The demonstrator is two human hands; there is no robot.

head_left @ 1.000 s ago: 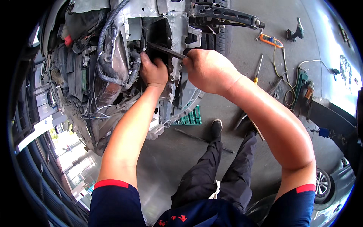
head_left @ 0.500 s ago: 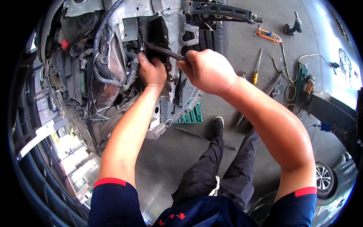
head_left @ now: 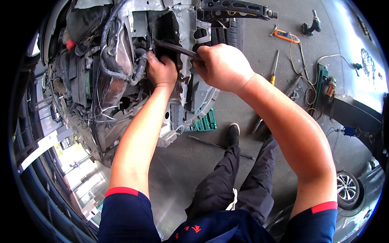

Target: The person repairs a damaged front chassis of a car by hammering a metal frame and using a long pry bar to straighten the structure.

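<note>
My right hand (head_left: 225,68) is closed round a dark flat metal bar (head_left: 175,47), which looks like a pry bar. Its far end reaches left into a box-shaped opening (head_left: 165,29) in the car's stripped front end. Just below that opening my left hand (head_left: 163,73) is closed, its thumb raised and its other fingers partly hidden among the metal; what it grips cannot be made out. Left of it runs a taped wiring harness (head_left: 140,69). A ragged sheet-metal edge (head_left: 184,83) stands to its right.
A green socket set case (head_left: 206,121) and a long rod (head_left: 202,142) lie on the floor. Farther right are a yellow-handled screwdriver (head_left: 275,69), an orange tester (head_left: 287,37), a cordless power tool (head_left: 312,27) and a green angle grinder (head_left: 323,77). Another car's wheel (head_left: 347,189) shows lower right.
The view has shifted slightly. The bar lies at a slightly flatter slant, and my right hand has moved little, still gripping it. My left hand stays at the opening.
</note>
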